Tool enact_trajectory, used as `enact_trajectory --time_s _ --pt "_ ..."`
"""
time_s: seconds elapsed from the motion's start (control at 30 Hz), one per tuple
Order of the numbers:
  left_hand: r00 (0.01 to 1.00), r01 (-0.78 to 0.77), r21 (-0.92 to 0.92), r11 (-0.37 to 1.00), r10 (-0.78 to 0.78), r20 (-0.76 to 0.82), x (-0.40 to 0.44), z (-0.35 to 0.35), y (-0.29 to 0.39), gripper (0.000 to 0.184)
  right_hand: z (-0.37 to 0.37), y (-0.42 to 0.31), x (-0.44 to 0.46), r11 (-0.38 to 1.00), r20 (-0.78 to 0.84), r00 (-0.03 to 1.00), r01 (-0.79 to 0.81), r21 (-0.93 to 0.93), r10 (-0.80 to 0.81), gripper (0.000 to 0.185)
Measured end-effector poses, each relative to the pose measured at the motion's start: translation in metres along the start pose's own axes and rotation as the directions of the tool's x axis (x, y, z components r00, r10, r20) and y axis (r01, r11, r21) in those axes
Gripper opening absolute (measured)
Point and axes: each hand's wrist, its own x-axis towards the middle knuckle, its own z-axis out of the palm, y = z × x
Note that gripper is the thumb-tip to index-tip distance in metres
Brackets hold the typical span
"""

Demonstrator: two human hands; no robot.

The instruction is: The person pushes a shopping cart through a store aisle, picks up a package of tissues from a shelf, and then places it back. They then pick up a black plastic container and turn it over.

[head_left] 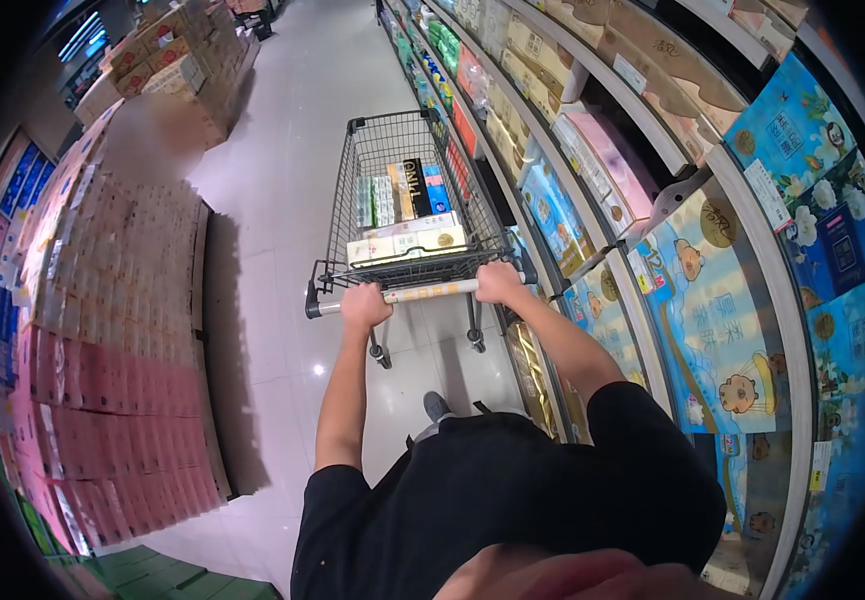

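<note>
A wire shopping cart (353,165) with a dark frame stands in the aisle in front of me. Its pale handle bar (433,291) runs across, close to my body. My left hand (366,305) is wrapped round the bar towards its left end, and my right hand (499,284) grips it nearer the right end. Inside the cart lie a long cream pack (406,246), a black-and-tan pack (414,190), a blue pack (436,188) and green-and-white packs (375,202).
Shelves of packaged goods (718,310) line the right side, close to the cart. On the left rises a tall stack of white and pink packs (123,400), with cardboard boxes (178,75) beyond it. The tiled floor (293,180) runs between them.
</note>
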Motion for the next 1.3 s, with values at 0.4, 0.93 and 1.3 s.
enact_trajectory --time_s 0.4,0.93,1.3 --pt "1.0 -0.016 0.027 1.0 0.016 0.002 0.063 -0.011 -0.032 0.023 -0.027 -0.008 0.062 1.0 0.042 0.999 -0.008 -0.021 0.008 0.024" --pt "1.0 0.005 0.046 0.999 -0.006 0.018 0.204 -0.025 -0.087 0.023 -0.058 0.003 0.207 1.0 -0.061 0.998 0.029 -0.012 -0.03 0.021" --pt "0.999 -0.031 0.131 0.991 0.029 0.021 0.334 -0.04 -0.141 0.026 -0.105 0.004 0.341 0.999 -0.043 0.999 0.003 0.041 -0.001 0.021"
